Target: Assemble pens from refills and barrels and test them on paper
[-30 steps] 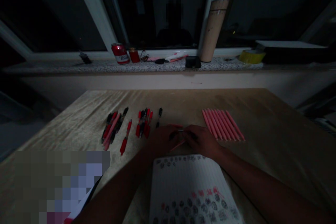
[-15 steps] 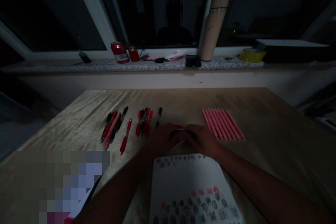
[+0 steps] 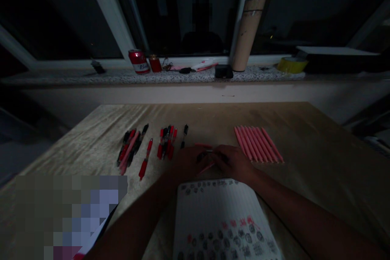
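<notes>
My left hand and my right hand meet at the middle of the table, just beyond a lined sheet of paper with red and dark marks. Both are closed on a pen held between them, with a dark part and a pink end showing; the dim light hides the details. Another pink piece lies just beyond the hands. A row of several pink pen barrels lies to the right. Red and black pens lie in loose groups to the left.
A wooden table stands under a dark window. On the stone sill are a red can, a small red tin, a cardboard tube, a dark box and a yellow tape roll.
</notes>
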Demonstrator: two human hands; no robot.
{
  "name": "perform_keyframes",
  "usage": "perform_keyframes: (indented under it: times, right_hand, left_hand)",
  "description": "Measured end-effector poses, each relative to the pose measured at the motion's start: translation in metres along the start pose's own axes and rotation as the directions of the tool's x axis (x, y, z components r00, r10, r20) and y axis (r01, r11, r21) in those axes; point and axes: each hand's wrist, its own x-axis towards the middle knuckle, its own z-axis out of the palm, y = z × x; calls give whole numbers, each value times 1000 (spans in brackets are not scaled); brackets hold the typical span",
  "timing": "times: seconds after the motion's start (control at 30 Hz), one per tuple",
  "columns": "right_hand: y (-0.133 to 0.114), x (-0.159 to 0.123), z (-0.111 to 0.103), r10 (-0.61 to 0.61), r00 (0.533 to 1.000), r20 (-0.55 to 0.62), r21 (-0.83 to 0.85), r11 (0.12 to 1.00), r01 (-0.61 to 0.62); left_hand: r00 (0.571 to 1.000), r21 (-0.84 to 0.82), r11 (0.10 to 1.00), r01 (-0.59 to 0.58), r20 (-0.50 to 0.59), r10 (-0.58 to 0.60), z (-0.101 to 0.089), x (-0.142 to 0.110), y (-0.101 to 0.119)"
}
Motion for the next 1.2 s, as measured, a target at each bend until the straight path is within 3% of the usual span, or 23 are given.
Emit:
perform_keyframes:
  times: [0.33, 0.7, 1.2]
  right_hand:
    - [-5, 0, -3, 96, 995, -14, 49, 994, -95]
    - [-5, 0, -3, 20, 999, -38, 124, 992, -15]
    - [-3, 2, -2, 103, 994, 24, 90, 990, -104]
  left_hand:
    - [1000, -36, 999, -8, -25, 8, -1, 0, 2]
    - [996, -117, 989, -92, -8, 92, -6, -3, 17]
    - [997, 1, 997, -72, -39, 72, -2, -3, 5]
